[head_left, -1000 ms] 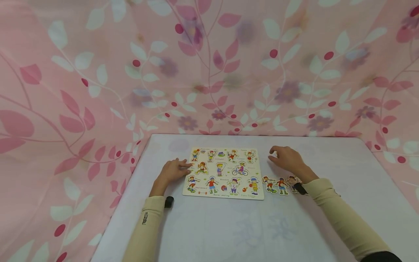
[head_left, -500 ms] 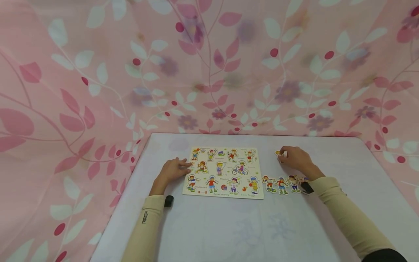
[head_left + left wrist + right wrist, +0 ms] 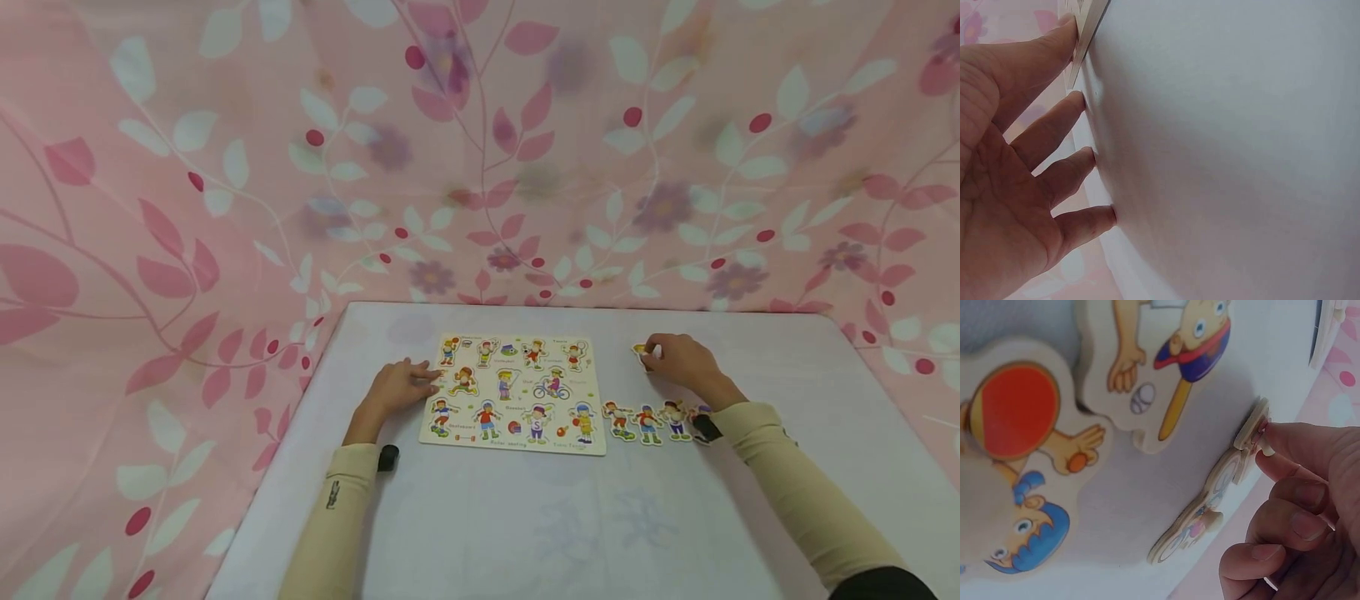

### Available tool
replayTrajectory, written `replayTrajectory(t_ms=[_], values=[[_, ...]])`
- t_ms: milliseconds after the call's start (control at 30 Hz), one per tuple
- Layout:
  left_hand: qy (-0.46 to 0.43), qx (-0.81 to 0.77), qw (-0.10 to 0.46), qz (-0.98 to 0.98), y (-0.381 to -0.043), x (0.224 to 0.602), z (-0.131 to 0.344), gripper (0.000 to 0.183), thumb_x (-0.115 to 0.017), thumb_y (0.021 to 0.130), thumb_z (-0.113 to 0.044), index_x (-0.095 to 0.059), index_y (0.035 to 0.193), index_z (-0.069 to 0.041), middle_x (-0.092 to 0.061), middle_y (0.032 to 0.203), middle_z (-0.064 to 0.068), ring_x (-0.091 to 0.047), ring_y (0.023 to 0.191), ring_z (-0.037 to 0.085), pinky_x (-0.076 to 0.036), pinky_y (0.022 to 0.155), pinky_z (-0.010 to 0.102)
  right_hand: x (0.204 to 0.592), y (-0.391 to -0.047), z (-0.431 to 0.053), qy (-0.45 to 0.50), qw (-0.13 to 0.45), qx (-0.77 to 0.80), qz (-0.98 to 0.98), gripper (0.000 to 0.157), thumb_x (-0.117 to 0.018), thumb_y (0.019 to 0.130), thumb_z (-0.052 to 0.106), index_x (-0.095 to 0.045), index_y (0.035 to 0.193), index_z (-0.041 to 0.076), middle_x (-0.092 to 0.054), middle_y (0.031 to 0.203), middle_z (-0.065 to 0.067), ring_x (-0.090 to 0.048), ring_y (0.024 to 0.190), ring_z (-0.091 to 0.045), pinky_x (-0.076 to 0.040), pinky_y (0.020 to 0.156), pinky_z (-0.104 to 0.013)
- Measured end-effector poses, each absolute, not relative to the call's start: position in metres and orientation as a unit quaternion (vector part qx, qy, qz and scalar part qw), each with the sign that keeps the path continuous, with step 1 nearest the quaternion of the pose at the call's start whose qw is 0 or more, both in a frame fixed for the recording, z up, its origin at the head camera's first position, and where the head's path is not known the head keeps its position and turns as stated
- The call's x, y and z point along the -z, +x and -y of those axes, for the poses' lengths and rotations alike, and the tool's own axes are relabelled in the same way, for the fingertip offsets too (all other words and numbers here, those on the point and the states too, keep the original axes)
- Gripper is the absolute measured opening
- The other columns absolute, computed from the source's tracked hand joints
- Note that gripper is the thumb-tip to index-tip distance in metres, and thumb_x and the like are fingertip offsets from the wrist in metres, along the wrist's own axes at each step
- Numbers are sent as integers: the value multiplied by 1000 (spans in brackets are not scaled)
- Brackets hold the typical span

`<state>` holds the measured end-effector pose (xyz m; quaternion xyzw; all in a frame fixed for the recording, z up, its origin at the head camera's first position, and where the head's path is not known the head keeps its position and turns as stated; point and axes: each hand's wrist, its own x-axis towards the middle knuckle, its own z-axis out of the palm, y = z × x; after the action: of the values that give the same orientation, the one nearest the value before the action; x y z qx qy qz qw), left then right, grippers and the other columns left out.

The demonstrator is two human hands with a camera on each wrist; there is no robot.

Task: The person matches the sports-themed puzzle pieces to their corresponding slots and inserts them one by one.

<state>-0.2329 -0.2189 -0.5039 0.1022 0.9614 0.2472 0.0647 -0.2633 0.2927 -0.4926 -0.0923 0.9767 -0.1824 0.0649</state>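
Head view: the puzzle board (image 3: 483, 385) (lettered "Skateboard" and "Roller skating") lies between both hands. Left wrist: the left hand's (image 3: 1004, 206) straight, spread fingers touch board and table (image 3: 1241, 137). Right wrist: the right hand (image 3: 1300, 519) pinches a small piece (image 3: 1250, 428) beside the cyclist piece (image 3: 1190, 517).

The left hand (image 3: 1007, 194) rests three spread fingertips (image 3: 1087, 155) on the white tabletop (image 3: 1229, 125), its thumb (image 3: 1050, 50) against a pale board (image 3: 1089, 31)
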Motion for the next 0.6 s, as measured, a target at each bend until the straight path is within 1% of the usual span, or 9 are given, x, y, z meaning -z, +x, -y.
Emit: replayTrajectory(t_ms=[200, 367, 600], values=[[99, -248, 66, -961, -234, 503, 219, 36, -75, 88, -32, -72, 122, -20, -56, 138, 7, -33, 140, 41, -27, 113, 54, 487, -261, -290, -98, 53, 183, -977, 27, -66, 92, 26, -66, 107, 3, -59, 70, -3, -49, 57, -18, -37, 47, -30], [102, -247, 62, -962, -235, 504, 220, 36, -75, 88, -32, -73, 121, -20, -57, 137, 8, -35, 139, 42, -28, 112, 54, 479, -255, -281, -112, 31, 190, -975, 26, -67, 92, 26, -67, 105, 3, -57, 65, 0, -47, 53, -17, -35, 45, -30], [103, -253, 64, -960, -233, 504, 219, 36, -76, 87, -30, -72, 122, -19, -57, 137, 8, -34, 139, 42, -27, 113, 54, 468, -249, -263, -126, 18, 194, -973, 25, -68, 92, 27, -67, 104, 5, -56, 65, 1, -47, 53, -16, -36, 45, -30]])
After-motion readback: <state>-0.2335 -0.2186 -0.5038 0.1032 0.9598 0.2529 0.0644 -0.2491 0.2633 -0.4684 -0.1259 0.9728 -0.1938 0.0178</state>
